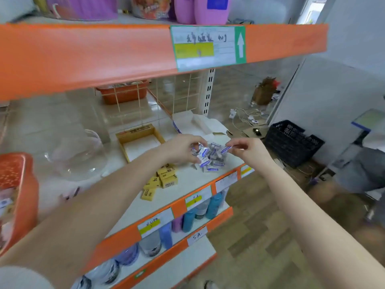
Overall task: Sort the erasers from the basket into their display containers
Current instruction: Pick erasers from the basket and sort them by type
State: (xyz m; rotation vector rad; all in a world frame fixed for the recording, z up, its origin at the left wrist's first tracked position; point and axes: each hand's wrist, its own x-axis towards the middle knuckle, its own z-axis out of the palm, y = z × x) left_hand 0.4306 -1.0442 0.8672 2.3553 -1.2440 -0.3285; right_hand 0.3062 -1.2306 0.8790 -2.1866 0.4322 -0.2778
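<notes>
Left forearm (93, 195): nearest the lens, stretched from lower left across the shelf (193, 182) toward its far right corner.
Left hand (181, 150): fingers curled down over the left side of the blue-and-white erasers (212, 161), gripping a clutch of them; count not readable.
Right hand (248, 151): thumb and forefinger pinching a single eraser (226, 150) of the same blue-and-white kind by one end, just above the right edge of the heap; other fingers loosely curled.
Blue-and-white erasers: loose heap on the shelf close to the front right edge, between the two hands.
Yellow erasers (164, 180): small scatter on the shelf, nearer the camera than the heap, just beside it, untouched.
Orange basket (23, 195): at the far left of the view, well apart from both hands; contents blurred.
Yellow-rimmed tray (138, 140): behind the left hand, white floor showing, no erasers seen in it.
White open box (195, 124): behind the heap, near the upright post.
Glass jar (83, 155): left of the tray; attitude hard to read through blur.
Step in hand: judged as gathering the blue-and-white kind off the shelf, kinds already parted into two groups.
Next move: likely needs both handfuls carried back to one container; white box judged the match by colour, not confirmed. Firm grip needed on the left clutch to avoid spills.
</notes>
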